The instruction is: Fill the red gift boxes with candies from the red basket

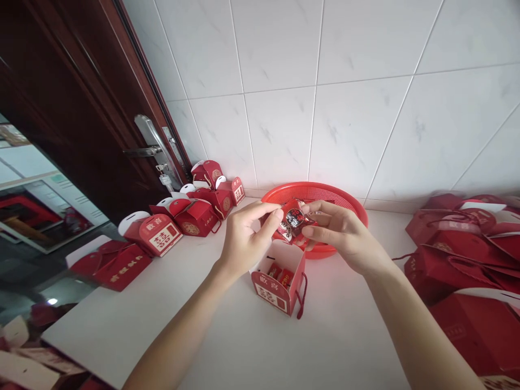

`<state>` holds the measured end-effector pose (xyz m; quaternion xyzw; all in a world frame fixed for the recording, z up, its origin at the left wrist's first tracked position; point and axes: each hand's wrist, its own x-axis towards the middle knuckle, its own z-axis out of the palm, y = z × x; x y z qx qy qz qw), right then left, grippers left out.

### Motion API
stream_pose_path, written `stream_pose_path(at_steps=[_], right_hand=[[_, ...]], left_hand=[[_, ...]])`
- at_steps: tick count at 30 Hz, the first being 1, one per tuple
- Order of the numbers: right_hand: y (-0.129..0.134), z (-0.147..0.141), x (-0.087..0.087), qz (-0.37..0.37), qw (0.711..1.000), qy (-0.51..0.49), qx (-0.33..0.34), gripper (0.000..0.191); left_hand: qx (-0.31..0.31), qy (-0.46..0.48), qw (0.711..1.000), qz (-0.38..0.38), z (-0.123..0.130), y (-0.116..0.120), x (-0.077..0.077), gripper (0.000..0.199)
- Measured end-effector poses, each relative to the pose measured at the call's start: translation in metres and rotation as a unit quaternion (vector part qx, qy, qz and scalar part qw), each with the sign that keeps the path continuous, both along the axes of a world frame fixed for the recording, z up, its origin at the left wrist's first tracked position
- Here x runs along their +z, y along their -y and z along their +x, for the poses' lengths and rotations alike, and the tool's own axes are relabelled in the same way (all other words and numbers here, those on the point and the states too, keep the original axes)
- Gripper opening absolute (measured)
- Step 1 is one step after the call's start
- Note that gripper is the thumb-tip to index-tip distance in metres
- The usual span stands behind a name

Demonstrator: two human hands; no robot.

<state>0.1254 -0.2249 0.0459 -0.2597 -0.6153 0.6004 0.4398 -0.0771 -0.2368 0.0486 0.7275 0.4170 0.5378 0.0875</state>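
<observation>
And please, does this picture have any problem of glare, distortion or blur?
Head view: the light looks soft, with a small bright glare at lower left; joint lines on the tiled wall lean apart, probably wide-angle distortion; the upper red boxes at right look slightly blurred, the wrapped packet sharper.

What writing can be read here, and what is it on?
"囍": the open box, the pale-panelled box at left and the small box farther back.
"歡喜", apparently: above it on the first two.
Too blurred to read: gold characters on the row's nearest box.
Too small: white characters on the wrapped packet.
</observation>
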Motion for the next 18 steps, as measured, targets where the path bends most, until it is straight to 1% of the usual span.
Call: stream_pose_path(at_steps=[7,12,18], right_hand=[[0.0005,-0.0009,-0.0018,0.024,0.999,-0.006,-0.041,0.022],[-0.0001,-0.0015,-0.0028,0.038,0.998,-0.036,-0.044,0.021],[-0.0005,-0.0025,-0.002,0.045,0.997,-0.057,-0.023,0.021]], left_hand=[[0.0,-0.004,1.0,0.008,-0.0003,-0.0004,-0.0001,0.022],[-0.009,0.0,1.0,0.009,-0.001,-0.0008,-0.0001,0.02],[-0.006,0.005,1.0,0.014,-0.0006,-0.0021,0.001,0.019]])
